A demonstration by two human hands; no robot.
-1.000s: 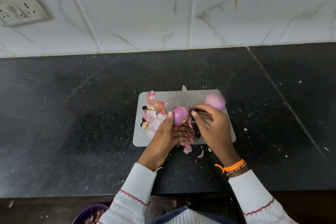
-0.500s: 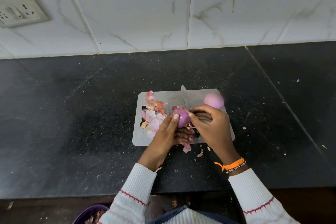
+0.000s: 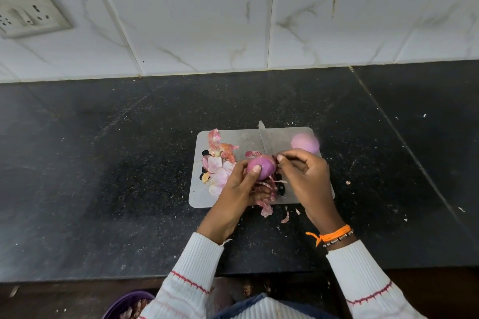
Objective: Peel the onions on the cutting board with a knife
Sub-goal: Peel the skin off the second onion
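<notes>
Onion [image 3: 260, 166] number one, purple and mostly bare, sat in your left hand [image 3: 239, 189] just above the near half of the cutting board [image 3: 243, 138]; your fingers curled under it and your thumb pressed across its top. Your right hand [image 3: 305, 179] was closed around the knife [image 3: 263, 141], thumb and forefinger pinched together at the onion's right end, with the blade pointing away from you over the board and its tip reaching just past the far edge. Whether a strip of skin was caught in that pinch, I could not tell. A second peeled onion [image 3: 305, 143], paler pink and blurred, lay on the board's far right corner, just beyond your right knuckles. You had a heap of pink and orange peels [image 3: 217, 166] on the left part of the board, more curled scraps [image 3: 267, 208] hanging off its near edge below the held onion, and small flecks scattered across the dark countertop [image 3: 103, 163]. An orange thread band [image 3: 331, 235] circled your right wrist. A purple bowl [image 3: 127, 305] showed at the bottom edge, below the counter.
</notes>
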